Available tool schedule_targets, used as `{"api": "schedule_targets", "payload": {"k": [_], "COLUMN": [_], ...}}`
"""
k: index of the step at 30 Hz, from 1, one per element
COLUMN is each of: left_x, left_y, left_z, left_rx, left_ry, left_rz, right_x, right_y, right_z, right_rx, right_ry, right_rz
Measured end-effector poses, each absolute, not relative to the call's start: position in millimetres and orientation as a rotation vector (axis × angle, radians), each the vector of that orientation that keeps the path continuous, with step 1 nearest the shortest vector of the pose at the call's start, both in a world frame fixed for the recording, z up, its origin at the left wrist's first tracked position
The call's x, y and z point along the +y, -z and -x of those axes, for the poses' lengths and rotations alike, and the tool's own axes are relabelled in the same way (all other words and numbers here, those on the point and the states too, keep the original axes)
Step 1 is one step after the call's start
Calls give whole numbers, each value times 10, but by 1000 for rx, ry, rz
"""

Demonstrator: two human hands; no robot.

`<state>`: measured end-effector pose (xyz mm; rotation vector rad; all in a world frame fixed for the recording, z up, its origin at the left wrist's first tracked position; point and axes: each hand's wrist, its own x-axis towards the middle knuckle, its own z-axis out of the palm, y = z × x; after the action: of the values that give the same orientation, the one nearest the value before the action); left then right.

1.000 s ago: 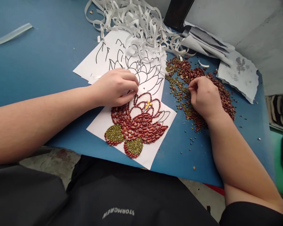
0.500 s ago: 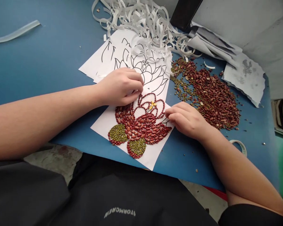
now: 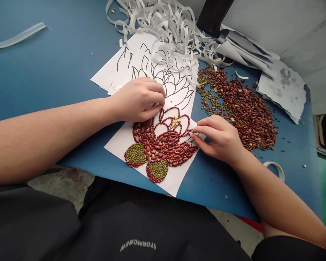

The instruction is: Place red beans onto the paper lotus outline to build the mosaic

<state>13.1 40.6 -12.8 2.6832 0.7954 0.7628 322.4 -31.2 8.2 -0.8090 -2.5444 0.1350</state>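
Observation:
A white sheet (image 3: 176, 179) bears a lotus picture made of red beans (image 3: 168, 143), two round patches of green mung beans (image 3: 136, 153) and a few yellow pieces (image 3: 175, 121). My left hand (image 3: 141, 99) rests at the upper left of this sheet, fingers curled in toward the thumb; whatever lies inside them is hidden. At the sheet's right edge is my right hand (image 3: 217, 139). Its fingertips touch down beside the outlined petals, thumb and forefinger slightly apart with no bean visible between them.
Printed lotus sheets (image 3: 111, 70) lie behind the bean picture, partly under curled white paper strips (image 3: 174, 21). To the right spreads a heap of mixed beans (image 3: 247, 112). Torn papers (image 3: 284, 87), a tape roll (image 3: 277, 170) and a dark upright object (image 3: 213, 16) are nearby.
My right hand has shifted slightly up, and its thumb and forefinger have parted. More red beans show along the petal line at its fingertips. My left hand has stayed put.

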Motion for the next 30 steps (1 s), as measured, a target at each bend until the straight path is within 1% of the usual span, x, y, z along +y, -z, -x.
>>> {"api": "schedule_targets", "payload": {"k": [6, 14, 30], "left_x": [394, 410, 396], "left_y": [103, 105, 102], "left_z": [-131, -123, -131], "left_rx": [817, 746, 803], "left_ry": [-706, -750, -718], "left_rz": [-2744, -2830, -2766], "right_x": [-337, -330, -318], "right_y": [-59, -31, -26], "right_z": [-3171, -3142, -3137], "right_rx": [-2559, -2594, -2571], "right_ry": [-118, -118, -98], "right_rz": [794, 844, 818]}}
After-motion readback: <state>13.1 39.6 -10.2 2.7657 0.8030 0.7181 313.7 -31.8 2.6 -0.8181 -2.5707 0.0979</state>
